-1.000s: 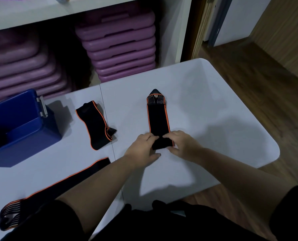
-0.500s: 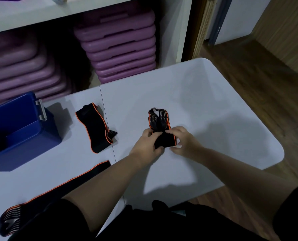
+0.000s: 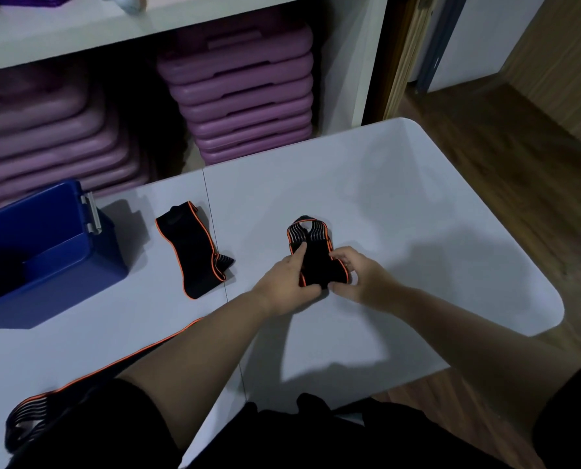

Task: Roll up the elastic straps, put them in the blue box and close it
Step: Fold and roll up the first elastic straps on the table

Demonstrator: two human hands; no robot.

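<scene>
A black elastic strap with orange edges (image 3: 316, 262) lies partly rolled at the table's middle, its striped end pointing away from me. My left hand (image 3: 287, 282) grips the roll from the left, one finger lying on top. My right hand (image 3: 356, 275) pinches it from the right. A second strap (image 3: 194, 252) lies folded flat to the left. A third strap (image 3: 79, 387) stretches along the near left edge, partly hidden under my left arm. The blue box (image 3: 62, 262) stands open at the far left.
The white table (image 3: 417, 231) has a rounded right corner and a seam left of centre. Stacks of purple step platforms (image 3: 241, 96) fill the shelf behind it. Wooden floor (image 3: 519, 170) lies to the right.
The strap between my hands has grown shorter as it rolled up from the near end toward its far end. Both hands moved slightly away from me with the roll.
</scene>
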